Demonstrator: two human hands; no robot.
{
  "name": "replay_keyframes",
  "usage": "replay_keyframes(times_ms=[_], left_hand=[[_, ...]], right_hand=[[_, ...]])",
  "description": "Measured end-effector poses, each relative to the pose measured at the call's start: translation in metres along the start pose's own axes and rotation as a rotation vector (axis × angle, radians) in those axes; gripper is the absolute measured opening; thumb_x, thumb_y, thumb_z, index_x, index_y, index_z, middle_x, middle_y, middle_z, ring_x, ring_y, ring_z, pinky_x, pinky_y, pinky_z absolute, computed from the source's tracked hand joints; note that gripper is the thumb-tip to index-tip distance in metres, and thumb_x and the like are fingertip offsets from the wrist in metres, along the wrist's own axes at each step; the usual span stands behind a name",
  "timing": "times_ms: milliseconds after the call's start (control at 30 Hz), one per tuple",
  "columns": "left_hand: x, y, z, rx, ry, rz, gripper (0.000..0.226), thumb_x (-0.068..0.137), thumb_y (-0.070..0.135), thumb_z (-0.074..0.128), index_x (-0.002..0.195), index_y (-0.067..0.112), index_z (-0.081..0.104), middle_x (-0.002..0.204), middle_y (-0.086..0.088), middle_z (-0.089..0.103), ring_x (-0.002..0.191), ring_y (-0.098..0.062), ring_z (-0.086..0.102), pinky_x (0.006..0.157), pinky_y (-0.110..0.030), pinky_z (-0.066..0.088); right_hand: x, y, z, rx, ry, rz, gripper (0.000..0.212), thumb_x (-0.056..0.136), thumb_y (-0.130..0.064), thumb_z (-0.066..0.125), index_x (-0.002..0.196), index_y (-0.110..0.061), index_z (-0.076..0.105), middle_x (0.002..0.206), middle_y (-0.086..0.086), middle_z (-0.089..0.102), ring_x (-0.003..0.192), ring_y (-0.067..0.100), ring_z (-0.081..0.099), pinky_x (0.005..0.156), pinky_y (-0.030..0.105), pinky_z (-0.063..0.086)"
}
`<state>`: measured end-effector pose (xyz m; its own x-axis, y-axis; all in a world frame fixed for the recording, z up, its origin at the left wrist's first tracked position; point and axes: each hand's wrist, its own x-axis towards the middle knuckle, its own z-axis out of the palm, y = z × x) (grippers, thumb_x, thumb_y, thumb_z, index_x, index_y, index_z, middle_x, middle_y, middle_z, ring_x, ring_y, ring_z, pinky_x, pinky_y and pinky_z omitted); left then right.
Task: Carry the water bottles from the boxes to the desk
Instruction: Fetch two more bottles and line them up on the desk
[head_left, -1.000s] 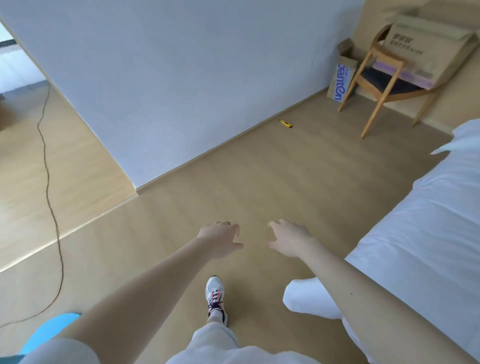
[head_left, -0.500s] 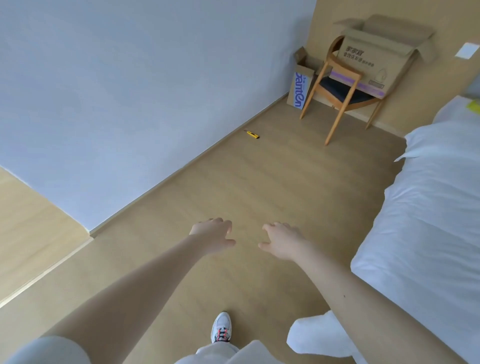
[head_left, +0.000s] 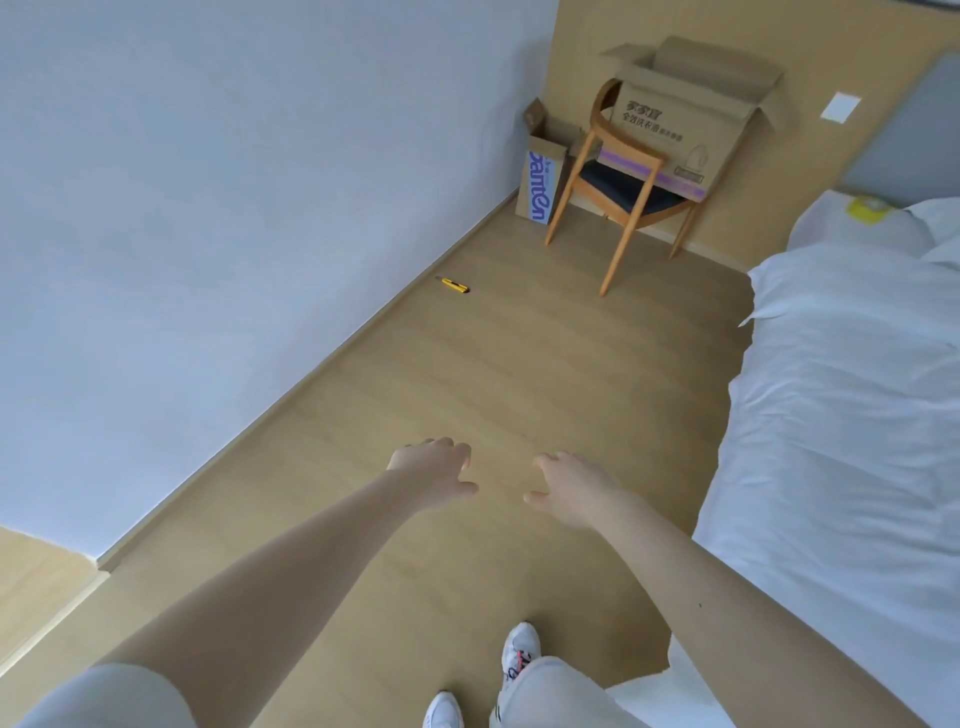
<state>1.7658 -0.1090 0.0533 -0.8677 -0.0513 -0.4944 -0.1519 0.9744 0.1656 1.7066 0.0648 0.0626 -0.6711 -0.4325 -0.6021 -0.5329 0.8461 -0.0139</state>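
- Hands reach forward over the floor, holding nothing: the left hand (head_left: 434, 475) has loosely spread fingers, and the right hand (head_left: 571, 488) is the same.
- Far ahead and slightly right, a narrow box (head_left: 543, 179) stands upright and open in the corner.
- Just beside it a large box (head_left: 685, 130) sits on a chair (head_left: 618, 197), its long side along the back wall.
- No water bottles show; they are probably inside, where the view cannot reach.
- By a small margin the right hand is nearer.

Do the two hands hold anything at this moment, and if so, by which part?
Nothing is held. The left hand and the right hand both hang over the floor with loosely curled fingers, touching nothing.
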Motion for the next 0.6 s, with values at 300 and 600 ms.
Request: replay_keyframes(times_ms=[300,600], left_hand=[[0.101,0.010,-0.059,0.063,-0.002,0.032,0.043,0.096,0.043,0.047,0.133,0.020,0.045,0.132,-0.002,0.048,0.123,-0.022,0.045,0.081,-0.030,0.034],[0.226,0.042,-0.150,0.156,-0.018,0.043,0.040,0.096,0.042,0.046,0.131,0.022,0.046,0.130,0.000,0.049,0.122,-0.020,0.045,0.082,-0.031,0.034]], right_hand=[[0.087,0.055,-0.049,0.076,0.059,0.009,0.053,0.097,-0.045,0.043,0.141,-0.015,0.039,0.140,0.009,0.047,0.130,0.028,0.043,0.103,0.041,0.039],[0.181,0.140,-0.137,0.137,0.152,0.025,0.055,0.099,-0.048,0.042,0.142,-0.014,0.038,0.141,0.009,0.046,0.129,0.028,0.046,0.101,0.042,0.040]])
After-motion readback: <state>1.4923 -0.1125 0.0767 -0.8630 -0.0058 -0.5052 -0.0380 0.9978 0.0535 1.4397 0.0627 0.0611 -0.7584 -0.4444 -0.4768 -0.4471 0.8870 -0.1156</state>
